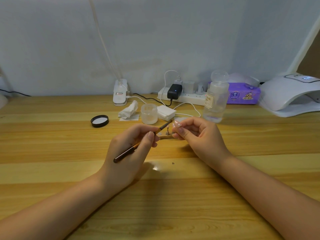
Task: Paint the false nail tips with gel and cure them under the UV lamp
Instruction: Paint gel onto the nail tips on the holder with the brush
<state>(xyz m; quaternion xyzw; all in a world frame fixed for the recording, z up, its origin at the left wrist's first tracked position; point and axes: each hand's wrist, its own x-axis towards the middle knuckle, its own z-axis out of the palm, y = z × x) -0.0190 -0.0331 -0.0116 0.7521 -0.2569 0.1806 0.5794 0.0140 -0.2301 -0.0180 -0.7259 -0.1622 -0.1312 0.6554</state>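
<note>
While the left hand (131, 146) grips the gel brush (138, 144) and the right hand (197, 135) pinches a dotted nail tip (177, 125) above the wooden stand (167, 135), painting seems underway; the UV lamp (292, 94), far right, sits unused, so curing remains.

The bench (52, 135) is showing honey-yellow wood with darker grain stripes running across, and the brush (138, 144) is going from a dark brown handle end to an orange-gold band. The nail tip (177, 125) is looking pale pink with small white dots — beside it the jar (149, 113) is reading frosted white, its cap (100, 121) black with a pale liner. Farther back, the tissue pack (243, 95) is glowing purple with cartoon prints, the lamp (290, 94) white, the adapter (174, 91) black.
</note>
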